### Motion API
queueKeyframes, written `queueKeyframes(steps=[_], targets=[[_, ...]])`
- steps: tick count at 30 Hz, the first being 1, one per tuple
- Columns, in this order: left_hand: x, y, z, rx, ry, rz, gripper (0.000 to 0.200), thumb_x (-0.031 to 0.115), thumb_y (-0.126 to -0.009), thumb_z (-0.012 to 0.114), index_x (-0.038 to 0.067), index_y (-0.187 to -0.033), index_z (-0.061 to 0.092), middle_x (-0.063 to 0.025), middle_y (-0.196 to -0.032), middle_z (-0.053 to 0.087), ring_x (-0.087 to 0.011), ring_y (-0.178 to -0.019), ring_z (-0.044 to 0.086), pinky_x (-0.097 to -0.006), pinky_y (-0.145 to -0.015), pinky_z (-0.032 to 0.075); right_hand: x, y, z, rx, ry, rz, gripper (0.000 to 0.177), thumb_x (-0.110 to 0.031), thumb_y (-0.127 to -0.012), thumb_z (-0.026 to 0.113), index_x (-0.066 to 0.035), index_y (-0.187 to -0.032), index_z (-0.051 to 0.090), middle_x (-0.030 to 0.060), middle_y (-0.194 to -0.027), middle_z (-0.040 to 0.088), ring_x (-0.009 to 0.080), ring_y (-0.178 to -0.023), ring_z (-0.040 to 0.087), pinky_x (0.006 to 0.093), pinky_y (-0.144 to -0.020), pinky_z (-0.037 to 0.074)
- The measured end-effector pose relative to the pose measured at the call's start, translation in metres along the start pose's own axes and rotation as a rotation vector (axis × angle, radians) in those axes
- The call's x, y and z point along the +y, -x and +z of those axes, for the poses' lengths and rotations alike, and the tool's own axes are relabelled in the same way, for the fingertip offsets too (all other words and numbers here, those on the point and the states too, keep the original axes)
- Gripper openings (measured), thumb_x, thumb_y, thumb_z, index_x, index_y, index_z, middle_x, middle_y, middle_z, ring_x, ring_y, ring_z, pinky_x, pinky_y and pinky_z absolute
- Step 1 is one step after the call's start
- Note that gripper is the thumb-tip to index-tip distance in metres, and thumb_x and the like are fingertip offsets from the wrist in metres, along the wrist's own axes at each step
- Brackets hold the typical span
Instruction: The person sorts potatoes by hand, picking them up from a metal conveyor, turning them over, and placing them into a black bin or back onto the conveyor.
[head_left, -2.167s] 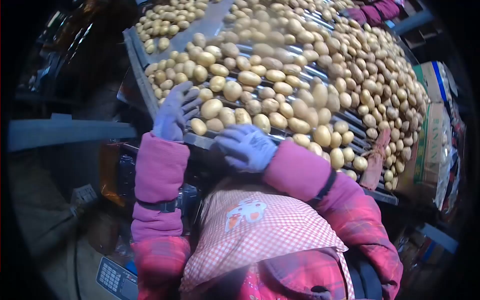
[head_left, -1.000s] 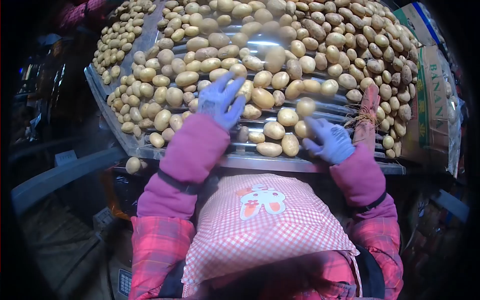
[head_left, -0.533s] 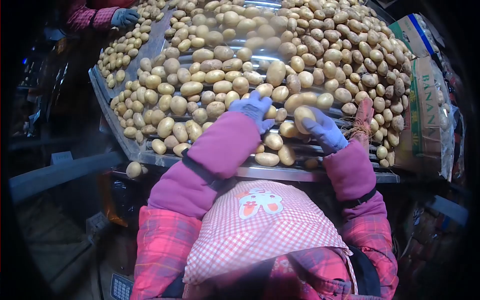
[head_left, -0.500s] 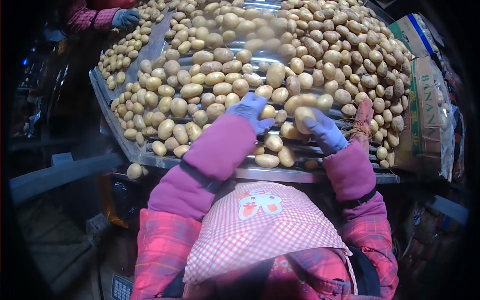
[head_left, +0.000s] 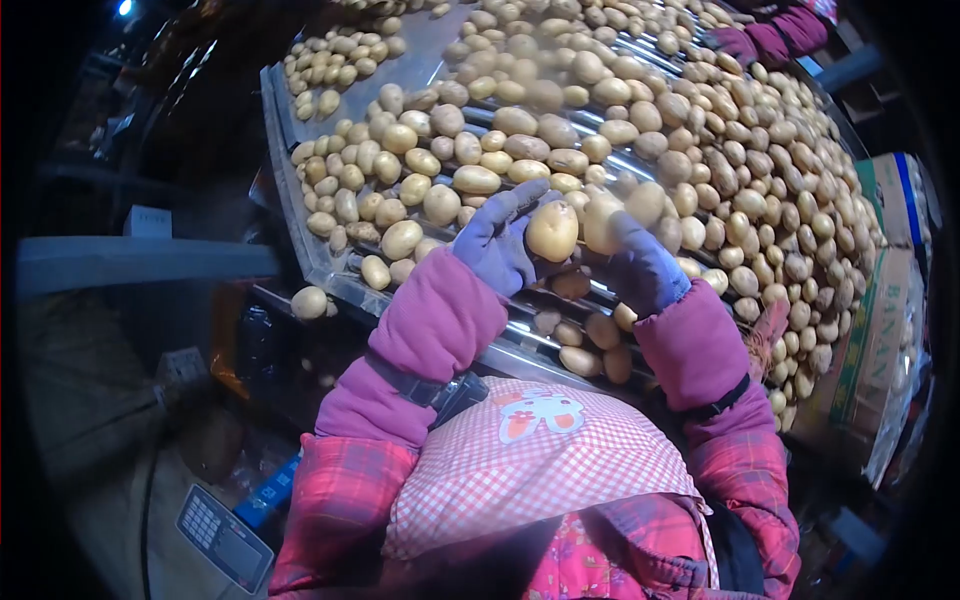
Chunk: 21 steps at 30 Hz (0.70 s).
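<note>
In purple gloves, both my hands are raised over a roller table (head_left: 515, 345) covered with potatoes. My left hand (head_left: 498, 240) is turned palm up, its fingers curled round a pale yellow potato (head_left: 552, 232) that has a small dark spot. Close beside it, my right hand (head_left: 646, 268) grips another potato (head_left: 602, 222), slightly blurred, between thumb and fingers. The two potatoes are nearly side by side. Below my hands, several loose potatoes (head_left: 580, 361) lie on the metal rollers near the front edge.
A large potato heap (head_left: 745, 190) covers the right side. At the far right stand cardboard boxes (head_left: 872, 350), with a reddish glove-like item (head_left: 768, 330) nearby. Another person's gloved hand (head_left: 735, 45) is at the top right. A digital scale (head_left: 225, 538) sits at lower left.
My view has swung, shifting the table's left side rightward. My left hand has turned palm up with a potato in it. My right hand still holds a potato, now beside my left.
</note>
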<state>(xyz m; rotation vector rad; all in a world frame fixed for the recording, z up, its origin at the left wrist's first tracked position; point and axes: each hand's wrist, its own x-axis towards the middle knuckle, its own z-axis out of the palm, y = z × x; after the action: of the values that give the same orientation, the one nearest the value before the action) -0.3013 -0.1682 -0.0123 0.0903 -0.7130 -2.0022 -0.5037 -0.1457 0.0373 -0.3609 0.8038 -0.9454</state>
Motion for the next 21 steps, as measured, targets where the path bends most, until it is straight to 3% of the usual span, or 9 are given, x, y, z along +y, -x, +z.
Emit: queueKeyframes(steps=[2, 5, 7, 8, 10, 14, 17, 20, 21], targets=[[0.004, 0.002, -0.003, 0.170, -0.172, -0.047, 0.060, 0.012, -0.088, 0.061, 0.001, -0.139, 0.032, -0.0128, -0.138, 0.044, -0.0248, -0.128, 0.043, -0.0353, -0.107, 0.039, 0.000, -0.009, -0.003, 0.006, 0.016, 0.051, 0.053, -0.032, -0.093, 0.053, -0.005, -0.137, 0.038, 0.0138, -0.127, 0.053, 0.0294, -0.108, 0.058, 0.0442, -0.094, 0.048], [0.011, 0.004, 0.008, 0.325, 0.117, -0.123, 0.059, 0.007, -0.088, 0.060, 0.002, -0.140, 0.033, -0.0130, -0.136, 0.046, -0.0249, -0.127, 0.044, -0.0343, -0.108, 0.037, 0.006, -0.020, -0.016, -0.012, -0.060, 0.083, 0.054, -0.031, -0.093, 0.052, -0.006, -0.138, 0.036, 0.0137, -0.129, 0.050, 0.0286, -0.110, 0.057, 0.0438, -0.093, 0.048], [0.016, 0.006, 0.016, 0.279, -0.612, -0.219, 0.055, 0.014, -0.091, 0.055, 0.003, -0.140, 0.033, -0.0135, -0.134, 0.046, -0.0252, -0.125, 0.046, -0.0338, -0.106, 0.038, 0.008, -0.025, -0.017, 0.032, 0.061, 0.078, 0.056, -0.030, -0.092, 0.054, -0.007, -0.139, 0.035, 0.0134, -0.133, 0.046, 0.0272, -0.117, 0.052, 0.0437, -0.095, 0.047], [0.014, 0.007, 0.014, 0.283, -0.609, -0.224, 0.055, 0.014, -0.091, 0.055, 0.003, -0.140, 0.033, -0.0135, -0.134, 0.046, -0.0252, -0.125, 0.046, -0.0338, -0.106, 0.038, 0.011, -0.025, -0.019, 0.036, 0.058, 0.082, 0.056, -0.030, -0.092, 0.054, -0.007, -0.139, 0.035, 0.0134, -0.133, 0.046, 0.0272, -0.117, 0.052, 0.0437, -0.095, 0.047], [0.009, 0.011, 0.008, 0.394, 0.020, -0.390, 0.060, 0.018, -0.089, 0.057, 0.003, -0.141, 0.031, -0.0130, -0.135, 0.044, -0.0249, -0.122, 0.048, -0.0323, -0.103, 0.039, 0.019, -0.025, -0.023, -0.128, 0.515, -0.206, 0.060, -0.028, -0.090, 0.057, -0.008, -0.140, 0.033, 0.0125, -0.136, 0.042, 0.0255, -0.121, 0.046, 0.0414, -0.095, 0.044], [0.004, 0.012, 0.019, 0.497, -0.257, -0.409, 0.070, 0.022, -0.082, 0.067, 0.012, -0.142, 0.032, -0.0103, -0.130, 0.046, -0.0244, -0.116, 0.052, -0.0377, -0.092, 0.049, 0.020, -0.026, -0.022, -0.287, 0.405, -0.271, 0.063, -0.028, -0.088, 0.058, -0.007, -0.141, 0.032, 0.0115, -0.135, 0.043, 0.0246, -0.122, 0.045, 0.0384, -0.094, 0.043], [0.004, 0.013, 0.011, 0.538, -0.344, -0.418, 0.068, 0.027, -0.081, 0.068, 0.015, -0.140, 0.035, -0.0099, -0.123, 0.050, -0.0260, -0.113, 0.053, -0.0416, -0.086, 0.052, 0.014, -0.019, -0.017, -0.102, 0.352, -0.062, 0.064, -0.029, -0.087, 0.060, -0.007, -0.141, 0.033, 0.0097, -0.130, 0.047, 0.0216, -0.117, 0.048, 0.0347, -0.093, 0.043], [0.011, 0.023, -0.014, 0.589, 0.338, -0.365, 0.065, 0.044, -0.085, 0.058, 0.011, -0.138, 0.038, -0.0169, -0.133, 0.048, -0.0345, -0.114, 0.052, -0.0500, -0.091, 0.048, 0.016, -0.007, 0.005, -0.003, 0.611, -0.132, 0.058, -0.023, -0.091, 0.058, -0.006, -0.141, 0.034, 0.0101, -0.127, 0.049, 0.0187, -0.115, 0.049, 0.0318, -0.094, 0.043], [0.005, 0.021, -0.011, 0.589, 0.474, -0.249, 0.067, 0.051, -0.087, 0.051, 0.009, -0.138, 0.038, -0.0198, -0.140, 0.041, -0.0374, -0.123, 0.045, -0.0545, -0.100, 0.039, 0.019, -0.002, 0.011, -0.046, 0.603, -0.097, 0.057, -0.020, -0.092, 0.058, -0.006, -0.141, 0.034, 0.0098, -0.126, 0.049, 0.0186, -0.114, 0.049, 0.0313, -0.095, 0.043]])
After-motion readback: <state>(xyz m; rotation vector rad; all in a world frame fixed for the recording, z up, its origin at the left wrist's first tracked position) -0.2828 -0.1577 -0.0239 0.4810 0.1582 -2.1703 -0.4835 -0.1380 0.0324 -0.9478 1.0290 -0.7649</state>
